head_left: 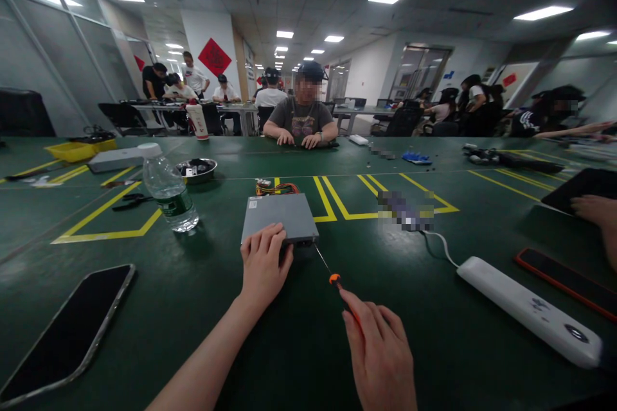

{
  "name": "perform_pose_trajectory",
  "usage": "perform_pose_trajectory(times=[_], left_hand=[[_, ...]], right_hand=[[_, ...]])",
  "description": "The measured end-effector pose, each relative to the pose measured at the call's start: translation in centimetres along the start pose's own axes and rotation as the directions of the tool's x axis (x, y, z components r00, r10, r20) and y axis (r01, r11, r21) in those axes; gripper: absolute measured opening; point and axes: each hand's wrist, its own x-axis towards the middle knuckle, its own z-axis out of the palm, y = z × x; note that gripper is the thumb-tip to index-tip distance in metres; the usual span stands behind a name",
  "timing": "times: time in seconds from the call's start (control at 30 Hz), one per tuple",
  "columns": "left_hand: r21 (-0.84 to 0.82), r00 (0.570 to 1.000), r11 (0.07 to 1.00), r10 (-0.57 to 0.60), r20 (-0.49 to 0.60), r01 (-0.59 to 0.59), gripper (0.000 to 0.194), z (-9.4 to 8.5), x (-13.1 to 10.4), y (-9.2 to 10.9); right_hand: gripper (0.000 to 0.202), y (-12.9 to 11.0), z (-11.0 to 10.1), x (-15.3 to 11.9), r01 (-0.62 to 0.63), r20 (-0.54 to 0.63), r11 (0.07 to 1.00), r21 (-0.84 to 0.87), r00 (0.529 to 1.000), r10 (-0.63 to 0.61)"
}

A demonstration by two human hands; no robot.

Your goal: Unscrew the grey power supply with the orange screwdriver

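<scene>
A flat grey computer power supply [282, 210] lies on the green table, with a bundle of coloured wires [278, 188] behind it. My left hand [265, 260] grips its near left edge, fingers on the top face and thumb along the near side. In my right hand [378, 347] is a screwdriver [334, 279] with an orange and black handle. Its thin shaft points up and left, the tip at the near right corner of the power supply. Whether the tip sits in a screw is too small to tell.
A water bottle [169, 196] stands left of the power supply, near a metal bowl [197, 170]. A phone [72, 327] lies front left. At right are a white power strip [527, 308] and a red-edged phone [569, 279]. Across the table sits a person [303, 112].
</scene>
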Motion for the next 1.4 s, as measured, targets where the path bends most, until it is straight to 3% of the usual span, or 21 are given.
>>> perform_pose_trajectory(times=[0.17,0.3,0.5,0.67,0.8,1.03,1.27,1.4], left_hand=[[-0.007,1.000,1.000,-0.004,0.002,0.004,0.019,-0.1,-0.1,0.0],[-0.007,1.000,1.000,-0.007,-0.004,0.007,0.019,-0.1,0.0,0.1],[0.011,1.000,1.000,-0.001,0.001,0.001,0.020,-0.1,0.0,0.0],[0.010,1.000,1.000,-0.001,-0.010,0.001,0.019,0.0,0.0,0.0],[0.012,1.000,1.000,0.000,-0.014,0.000,0.018,0.0,0.0,0.1],[0.005,1.000,1.000,0.002,-0.012,-0.002,0.018,-0.2,0.0,0.1],[-0.001,1.000,1.000,-0.008,-0.005,0.008,0.019,-0.1,-0.1,0.1],[0.009,1.000,1.000,-0.009,0.007,0.009,0.020,-0.1,0.0,0.1]], right_hand=[[0.033,-0.8,0.3,-0.9,0.012,0.049,1.000,-0.019,0.999,-0.011],[0.029,-1.0,0.2,-0.9,0.073,0.001,0.997,0.003,0.997,-0.073],[0.030,0.3,-0.2,-0.2,-0.096,0.035,0.992,0.084,0.995,0.093],[0.033,-0.5,0.1,-0.9,-0.044,0.065,0.997,0.069,0.997,0.039],[0.029,-0.7,-0.1,-0.7,0.032,0.004,0.999,0.037,0.999,-0.032],[0.030,0.4,-0.5,-0.3,-0.151,0.092,0.981,0.118,0.986,0.140],[0.029,-0.6,-0.4,-0.6,-0.027,0.035,0.994,0.101,0.999,0.023],[0.029,0.3,-0.4,-0.6,-0.106,0.081,0.985,0.132,0.992,0.096]])
